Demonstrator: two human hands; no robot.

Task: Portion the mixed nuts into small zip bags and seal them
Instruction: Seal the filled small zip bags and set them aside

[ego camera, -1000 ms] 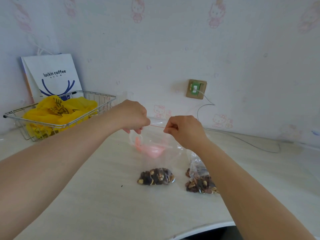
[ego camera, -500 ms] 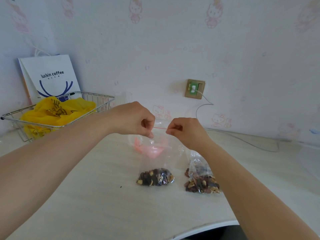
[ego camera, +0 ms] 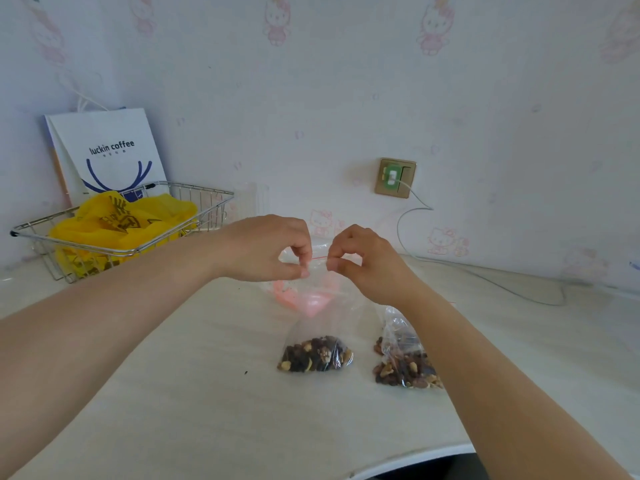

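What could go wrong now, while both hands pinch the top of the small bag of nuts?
1. The left hand and right hand pinch the zip bag only at its red seal line, so part of the strip may stay unsealed and nuts could spill later.
2. The right forearm lies close over the second nut bag; a move may knock it and scatter nuts on the table.

Between your grips runs the clear bag's (ego camera: pixel 320 327) red zip line (ego camera: pixel 318 258); below it, brown and tan nuts (ego camera: pixel 313 354). Behind the bag lies a pink scoop (ego camera: pixel 304 297), far left a yellow bag (ego camera: pixel 117 223), all on a cream surface (ego camera: pixel 207 393).
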